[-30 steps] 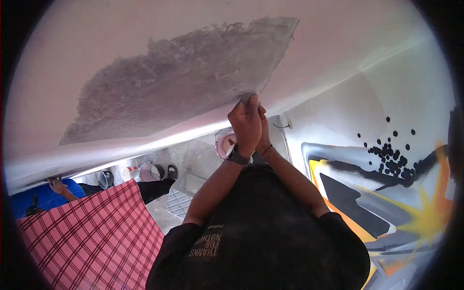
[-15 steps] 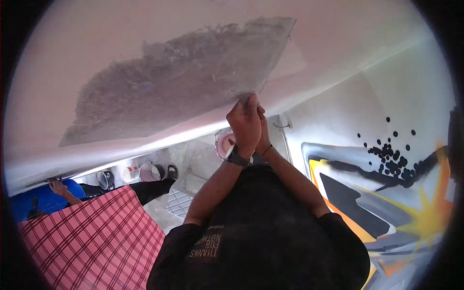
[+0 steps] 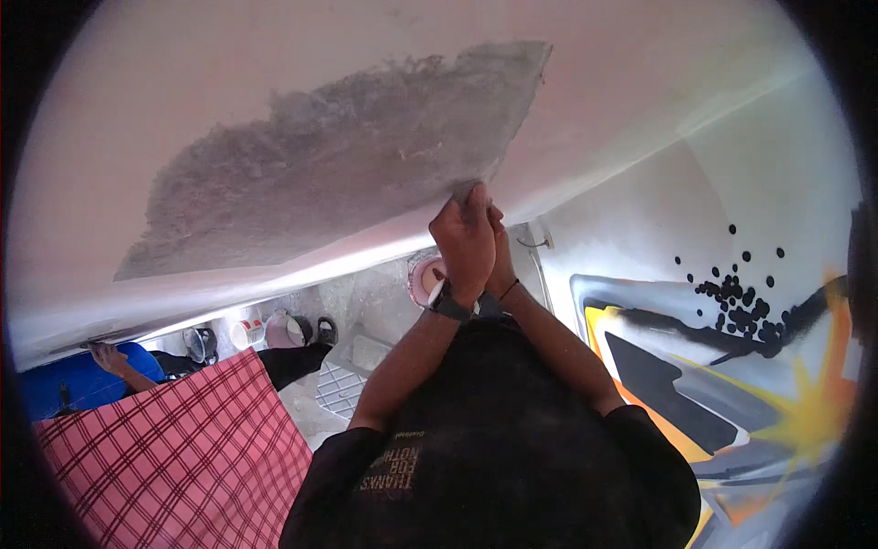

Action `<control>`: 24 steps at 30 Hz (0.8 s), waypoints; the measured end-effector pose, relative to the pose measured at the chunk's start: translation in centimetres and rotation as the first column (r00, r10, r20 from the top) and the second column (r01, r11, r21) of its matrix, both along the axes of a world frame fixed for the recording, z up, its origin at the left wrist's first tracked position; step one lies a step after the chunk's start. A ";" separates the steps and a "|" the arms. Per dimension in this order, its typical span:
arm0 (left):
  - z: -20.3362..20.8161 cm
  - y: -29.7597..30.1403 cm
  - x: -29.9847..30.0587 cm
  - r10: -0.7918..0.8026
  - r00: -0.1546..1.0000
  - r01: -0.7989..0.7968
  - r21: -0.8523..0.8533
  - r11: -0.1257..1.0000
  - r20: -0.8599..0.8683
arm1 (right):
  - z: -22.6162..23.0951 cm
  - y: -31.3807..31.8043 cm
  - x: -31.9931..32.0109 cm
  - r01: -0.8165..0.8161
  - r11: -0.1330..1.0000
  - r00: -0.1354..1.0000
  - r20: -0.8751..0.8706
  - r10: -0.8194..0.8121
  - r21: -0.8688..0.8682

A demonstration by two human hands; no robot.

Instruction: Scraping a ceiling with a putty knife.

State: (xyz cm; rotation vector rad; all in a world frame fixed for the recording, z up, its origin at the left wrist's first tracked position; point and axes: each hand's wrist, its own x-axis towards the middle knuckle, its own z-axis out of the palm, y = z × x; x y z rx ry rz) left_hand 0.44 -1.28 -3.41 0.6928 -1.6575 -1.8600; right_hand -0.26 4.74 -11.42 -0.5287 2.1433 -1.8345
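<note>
My left hand (image 3: 463, 245), with a watch on its wrist, is closed and raised against the pale wall (image 3: 366, 27). It grips a small, flat grey piece (image 3: 468, 189) whose kind I cannot make out. The piece meets the lower right edge of a rough grey patch (image 3: 338, 156) on the wall. Pressed close behind the left hand is my right hand (image 3: 500, 256), wearing a thin dark band. Its fingers are mostly hidden, though it looks closed around the same spot.
Below my hands stands a pink bucket (image 3: 422, 285). At left, another person's hand (image 3: 110, 358) touches the wall near a blue barrel (image 3: 137, 359), beside a red checked cloth (image 3: 174, 448). Several buckets (image 3: 245, 329) line the wall's foot. A white plastic grid (image 3: 343, 389) and a painted wall (image 3: 677, 384) flank me.
My hands keep almost the same place at the patch's edge, a touch lower. The other person's hand has shifted slightly, and the view has tilted a little.
</note>
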 end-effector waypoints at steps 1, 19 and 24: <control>0.4 0.0 0.3 0.000 1.000 0.000 -0.018 1.000 -0.006 | 0.9 -0.1 0.3 0.038 0.999 0.999 0.001 -0.038 -0.033; -3.1 3.0 0.3 -0.162 0.977 0.193 0.250 0.949 -0.141 | -3.7 3.6 -0.3 0.152 0.988 0.988 -0.034 -0.153 -0.031; -1.2 3.4 -0.4 -0.055 0.984 0.092 0.219 0.971 -0.170 | -1.9 4.0 -0.7 -0.013 0.997 0.997 -0.077 0.019 0.081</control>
